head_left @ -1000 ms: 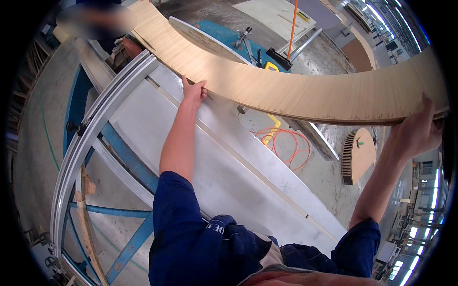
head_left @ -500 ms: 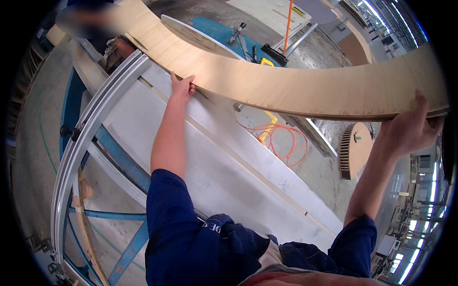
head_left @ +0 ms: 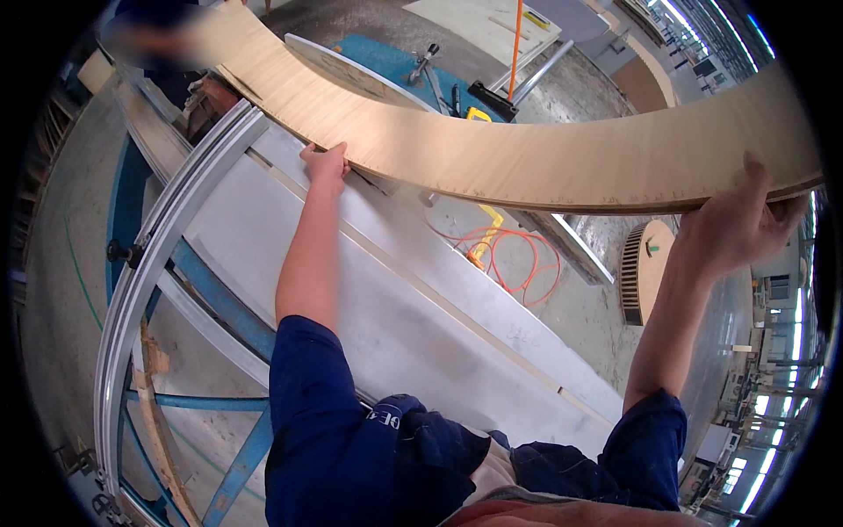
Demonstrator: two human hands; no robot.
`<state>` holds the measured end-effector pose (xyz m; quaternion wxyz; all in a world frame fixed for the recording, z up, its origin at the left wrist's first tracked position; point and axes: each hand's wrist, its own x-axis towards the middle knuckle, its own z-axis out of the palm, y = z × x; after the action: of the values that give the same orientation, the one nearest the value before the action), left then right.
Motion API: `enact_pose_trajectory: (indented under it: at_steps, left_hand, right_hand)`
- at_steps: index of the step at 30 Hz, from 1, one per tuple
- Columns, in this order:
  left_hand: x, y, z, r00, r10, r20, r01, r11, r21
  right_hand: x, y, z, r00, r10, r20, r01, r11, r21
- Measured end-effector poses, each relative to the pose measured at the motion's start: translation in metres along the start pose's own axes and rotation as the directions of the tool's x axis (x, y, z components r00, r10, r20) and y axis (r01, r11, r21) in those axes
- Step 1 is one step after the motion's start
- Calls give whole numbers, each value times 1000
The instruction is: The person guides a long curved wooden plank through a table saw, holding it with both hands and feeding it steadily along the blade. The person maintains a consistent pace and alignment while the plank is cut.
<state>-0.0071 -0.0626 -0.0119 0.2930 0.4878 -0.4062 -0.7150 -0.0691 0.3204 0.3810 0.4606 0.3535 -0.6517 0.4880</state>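
Observation:
A long curved plywood panel (head_left: 527,162) spans the upper part of the view, its pale face turned toward me. My left hand (head_left: 327,164) grips its near edge left of the middle, fingers closed about the rim and partly hidden by it. Near the panel's right end, my right hand (head_left: 742,220) is closed on the same edge, thumb on the face and the other fingers underneath. The far left end reaches another person (head_left: 162,39) in dark clothing, whose hold is blurred. Below the panel lies a grey-white metal machine table (head_left: 421,316) with a long slot.
A silver rail (head_left: 167,237) with a blue frame (head_left: 211,281) runs along the left. Behind the panel is a blue surface (head_left: 378,53) with a clamp-like tool (head_left: 426,66). An orange hose (head_left: 527,285) coils on the floor beside a round ribbed wooden piece (head_left: 648,272).
My view has shifted slightly. Both hands keep their hold on the plywood panel, which sits a little further left in view, its right end slightly higher.

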Motion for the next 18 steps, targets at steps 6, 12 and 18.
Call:
enact_pose_trajectory:
  at_steps: [6,12,18]
  left_hand:
    - [-19,-7,12,990,86,-113,-91,995,-40]
    - [-10,-23,-3,990,106,89,-103,994,-35]
    - [-23,-32,3,988,148,34,-139,972,-192]
  right_hand:
    - [-2,1,4,1000,-13,-28,12,1000,-23]
    - [-2,3,7,997,-36,-67,38,999,26]
    - [-6,-5,12,996,23,-89,-18,998,52]
